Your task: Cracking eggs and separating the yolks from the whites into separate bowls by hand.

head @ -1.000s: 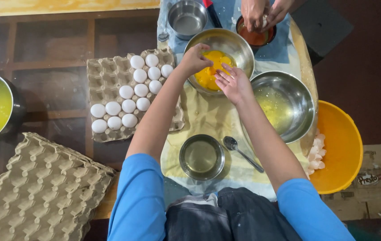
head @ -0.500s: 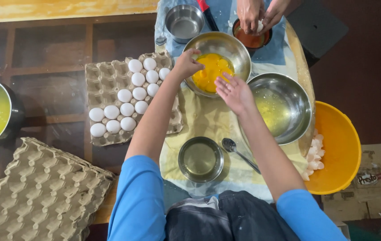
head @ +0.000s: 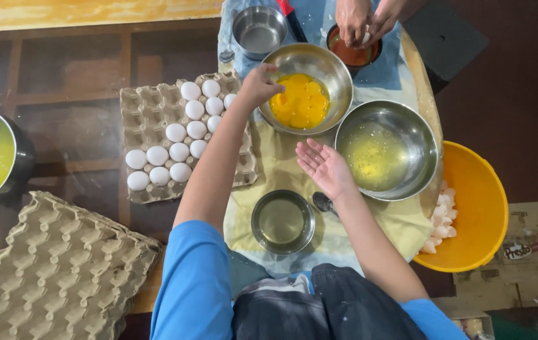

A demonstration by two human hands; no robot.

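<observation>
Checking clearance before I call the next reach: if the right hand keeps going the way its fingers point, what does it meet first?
The right hand, open and palm up, points up and left toward the steel bowl of egg yolks. Its near rim would likely come first, though the hand's height above the table is unclear.

Head camera, looking straight down

It sits close above the table [head: 407, 226], the person's arms reaching up from the bottom edge.
</observation>
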